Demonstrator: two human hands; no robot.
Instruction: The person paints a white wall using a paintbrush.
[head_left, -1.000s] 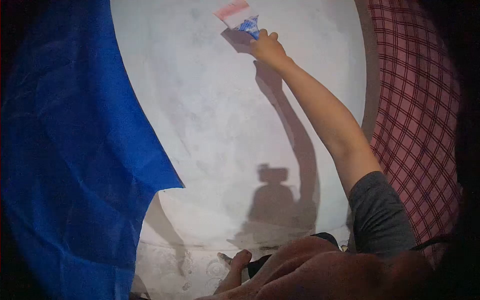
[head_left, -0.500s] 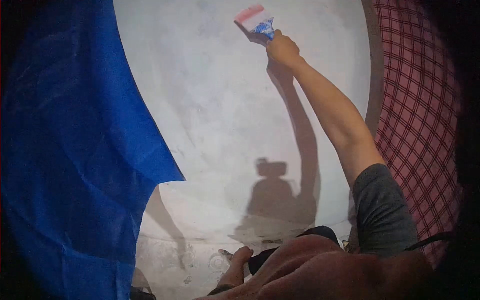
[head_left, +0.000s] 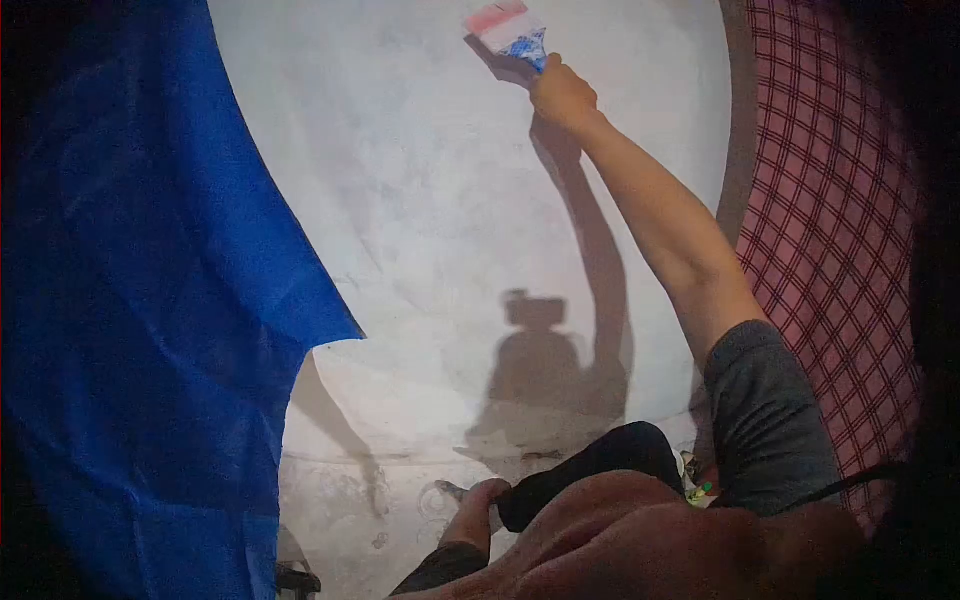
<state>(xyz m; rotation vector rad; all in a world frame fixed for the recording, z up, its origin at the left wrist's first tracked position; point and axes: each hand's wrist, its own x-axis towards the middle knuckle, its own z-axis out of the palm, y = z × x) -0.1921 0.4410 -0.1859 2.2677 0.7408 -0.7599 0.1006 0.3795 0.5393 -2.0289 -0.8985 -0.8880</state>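
Note:
My right hand (head_left: 565, 95), arm stretched far up, is closed around the blue handle of a wide paintbrush (head_left: 508, 28). Its broad head is pale with a pink-red band, and white smears cover the blue part. The brush is over the upper part of a white wall (head_left: 400, 150), its shadow close beside it. Low in the view, my left hand (head_left: 487, 494) is closed near my dark-clothed knee (head_left: 620, 465). A small greyish shape shows at its fingers; I cannot tell what it is.
A blue sheet (head_left: 150, 280) hangs along the left side, its lower corner reaching over the white surface. At right is a pink cloth with a dark red lattice pattern (head_left: 830, 200), beside a brown strip (head_left: 738, 120). Small green items (head_left: 702, 492) lie near my right sleeve.
The view has shifted slightly, so the wall and blue sheet sit a little higher and further left. My dark-clothed knee shows more. The brush stays in my right hand at nearly the same place.

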